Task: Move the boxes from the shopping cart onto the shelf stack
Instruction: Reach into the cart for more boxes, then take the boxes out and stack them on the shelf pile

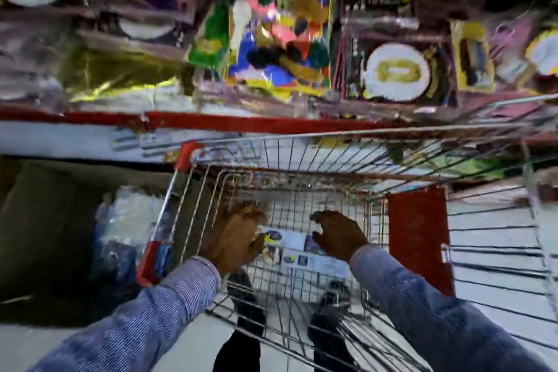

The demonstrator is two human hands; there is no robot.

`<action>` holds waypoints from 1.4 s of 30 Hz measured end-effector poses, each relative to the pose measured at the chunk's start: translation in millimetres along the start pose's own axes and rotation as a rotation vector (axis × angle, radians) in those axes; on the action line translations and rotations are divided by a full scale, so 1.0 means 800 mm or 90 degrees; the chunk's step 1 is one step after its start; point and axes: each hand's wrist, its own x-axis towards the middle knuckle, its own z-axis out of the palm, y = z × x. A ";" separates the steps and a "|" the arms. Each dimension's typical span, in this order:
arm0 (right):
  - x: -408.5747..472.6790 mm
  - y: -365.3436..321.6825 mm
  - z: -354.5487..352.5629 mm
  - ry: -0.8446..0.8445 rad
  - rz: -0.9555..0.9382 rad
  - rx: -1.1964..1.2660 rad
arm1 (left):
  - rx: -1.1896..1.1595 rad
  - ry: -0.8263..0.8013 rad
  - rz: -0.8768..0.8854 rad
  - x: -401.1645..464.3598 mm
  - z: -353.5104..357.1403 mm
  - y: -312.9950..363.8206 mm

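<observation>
Head view, looking steeply down into a wire shopping cart (302,190) drawn up against a red-edged shelf (241,122). Two arms in blue striped sleeves reach forward into the basket. The left hand (234,237) is angled inward, palm toward the middle, its fingers wrapped over the left end of a flat printed box (302,246) lying low in the cart; its grip is closed on that end. The right hand (339,235) comes in opposite, knuckles up and fingers curled like a claw over the box's right end; it touches or nearly touches the box, but blur hides whether its grip has actually closed.

Counted: two hands, one cart, one box visible in the basket between them. On the shelf above, blurred packaged goods stand crowded, among them one bright multicoloured box (280,27) near the middle and one dark box with a white oval picture (395,71) to its right.
</observation>
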 end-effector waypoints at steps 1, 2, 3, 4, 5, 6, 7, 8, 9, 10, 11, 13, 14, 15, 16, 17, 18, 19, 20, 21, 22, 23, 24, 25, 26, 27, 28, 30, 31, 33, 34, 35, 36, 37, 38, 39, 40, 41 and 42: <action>0.013 0.003 0.019 -0.032 0.007 -0.007 | -0.005 -0.007 0.012 -0.001 0.011 -0.005; 0.029 0.008 0.039 -0.057 0.012 -0.018 | 0.003 -0.011 0.012 0.000 0.022 -0.010; 0.044 0.011 0.057 -0.075 0.015 -0.027 | 0.026 -0.019 0.014 0.003 0.030 -0.016; 0.059 0.016 0.077 -0.094 0.017 -0.035 | 0.052 -0.029 0.016 0.006 0.040 -0.021; 0.070 0.021 0.090 -0.108 0.014 -0.047 | 0.066 -0.041 0.015 0.010 0.045 -0.024; 0.079 0.025 0.101 -0.129 0.014 -0.058 | 0.077 -0.062 0.023 0.013 0.051 -0.027; 0.087 0.031 0.112 -0.149 0.009 -0.068 | 0.084 -0.074 0.040 0.015 0.058 -0.028; 0.093 0.036 0.115 -0.160 0.002 -0.071 | 0.085 -0.082 0.059 0.018 0.061 -0.029; 0.098 0.041 0.119 -0.165 -0.008 -0.070 | 0.083 -0.081 0.081 0.021 0.067 -0.029; 0.102 0.046 0.120 -0.166 -0.019 -0.066 | 0.084 -0.085 0.099 0.024 0.071 -0.028; 0.106 0.052 0.120 -0.164 -0.034 -0.058 | 0.091 -0.093 0.120 0.027 0.075 -0.026; 0.111 0.062 0.119 -0.161 -0.060 -0.042 | 0.123 -0.112 0.147 0.032 0.084 -0.022; 0.113 0.066 0.118 -0.162 -0.072 -0.043 | 0.155 -0.129 0.171 0.034 0.091 -0.019; 0.115 0.068 0.117 -0.163 -0.083 -0.045 | 0.201 -0.155 0.200 0.037 0.099 -0.017; 0.118 0.070 0.116 -0.160 -0.090 -0.043 | 0.245 -0.190 0.221 0.039 0.108 -0.016; 0.120 0.073 0.115 -0.147 -0.099 -0.040 | 0.263 -0.221 0.226 0.043 0.119 -0.014; 0.122 0.074 0.112 -0.128 -0.100 -0.039 | 0.259 -0.239 0.227 0.046 0.130 -0.015; 0.123 0.078 0.108 -0.105 -0.104 -0.039 | 0.252 -0.254 0.223 0.049 0.141 -0.015; 0.124 0.080 0.104 -0.086 -0.109 -0.036 | 0.257 -0.261 0.216 0.052 0.148 -0.013; 0.123 0.083 0.098 -0.066 -0.116 -0.037 | 0.269 -0.265 0.206 0.055 0.156 -0.013; 0.121 0.087 0.093 -0.047 -0.120 -0.050 | 0.273 -0.263 0.197 0.057 0.166 -0.013; 0.120 0.090 0.089 -0.021 -0.127 -0.065 | 0.268 -0.270 0.178 0.059 0.173 -0.012; 0.118 0.094 0.085 -0.001 -0.124 -0.069 | 0.262 -0.282 0.158 0.063 0.179 -0.011; 0.116 0.097 0.080 0.021 -0.125 -0.065 | 0.252 -0.290 0.138 0.065 0.186 -0.011; 0.114 0.099 0.074 0.031 -0.123 -0.062 | 0.241 -0.290 0.121 0.068 0.191 -0.010; 0.111 0.100 0.067 0.043 -0.131 -0.065 | 0.232 -0.290 0.107 0.070 0.193 -0.009; 0.108 0.098 0.059 0.050 -0.143 -0.069 | 0.219 -0.287 0.094 0.072 0.192 -0.008; 0.098 0.091 0.038 0.073 -0.170 -0.064 | 0.191 -0.281 0.081 0.075 0.180 -0.001; 0.093 0.085 0.027 0.087 -0.179 -0.060 | 0.187 -0.276 0.082 0.075 0.171 0.003; 0.080 0.068 -0.003 0.119 -0.200 -0.081 | 0.185 -0.257 0.090 0.072 0.139 0.012; 0.072 0.058 -0.019 0.125 -0.215 -0.106 | 0.181 -0.236 0.100 0.068 0.117 0.017; 0.064 0.048 -0.038 0.134 -0.238 -0.124 | 0.169 -0.213 0.109 0.063 0.092 0.022; 0.059 0.041 -0.051 0.127 -0.245 -0.125 | 0.154 -0.190 0.119 0.058 0.073 0.027; 0.050 0.030 -0.075 0.131 -0.259 -0.118 | 0.152 -0.166 0.124 0.054 0.040 0.036; 0.041 0.021 -0.093 0.127 -0.257 -0.115 | 0.160 -0.148 0.121 0.048 0.013 0.045; 0.030 0.008 -0.120 0.141 -0.265 -0.124 | 0.185 -0.127 0.113 0.042 -0.025 0.056; 0.018 -0.004 -0.143 0.156 -0.274 -0.139 | 0.208 -0.097 0.114 0.035 -0.057 0.066; 0.003 -0.017 -0.173 0.182 -0.291 -0.156 | 0.232 -0.058 0.115 0.027 -0.095 0.077; -0.010 -0.028 -0.198 0.199 -0.304 -0.164 | 0.240 -0.024 0.112 0.020 -0.124 0.085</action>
